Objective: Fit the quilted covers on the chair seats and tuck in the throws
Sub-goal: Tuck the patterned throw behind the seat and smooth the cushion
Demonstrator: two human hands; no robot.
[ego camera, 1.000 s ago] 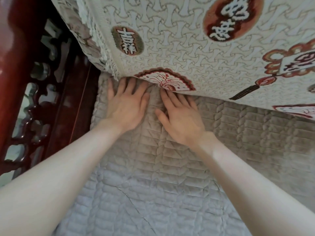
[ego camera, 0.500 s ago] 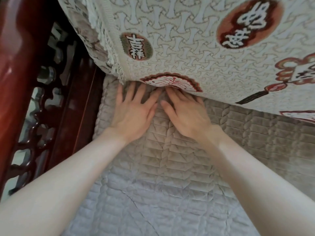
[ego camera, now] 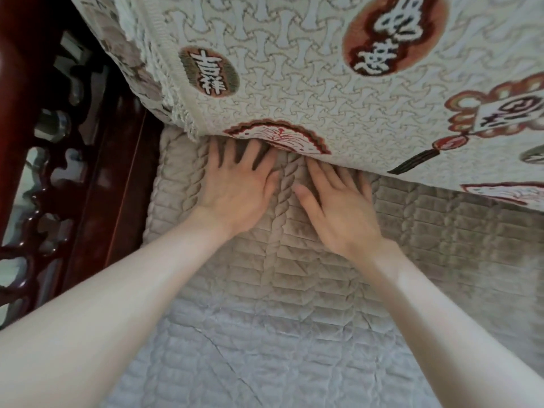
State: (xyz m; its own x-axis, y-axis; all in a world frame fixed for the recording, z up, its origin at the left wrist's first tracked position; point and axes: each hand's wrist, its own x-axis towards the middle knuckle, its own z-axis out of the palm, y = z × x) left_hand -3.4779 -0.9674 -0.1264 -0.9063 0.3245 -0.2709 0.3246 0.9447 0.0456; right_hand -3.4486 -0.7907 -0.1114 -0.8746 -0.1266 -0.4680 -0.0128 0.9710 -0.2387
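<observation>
My left hand (ego camera: 235,188) lies flat on the quilted cover (ego camera: 282,278), fingers straight and spread, holding nothing. My right hand (ego camera: 338,210) lies just beside it, equally flat and empty. The fingertips of both reach the lower edge of the patterned throw (ego camera: 294,83), which hangs just beyond them and meets the cover there. The cover spreads under both palms and back beneath my forearms. Left of my left hand stands the dark carved chair frame (ego camera: 73,187).
</observation>
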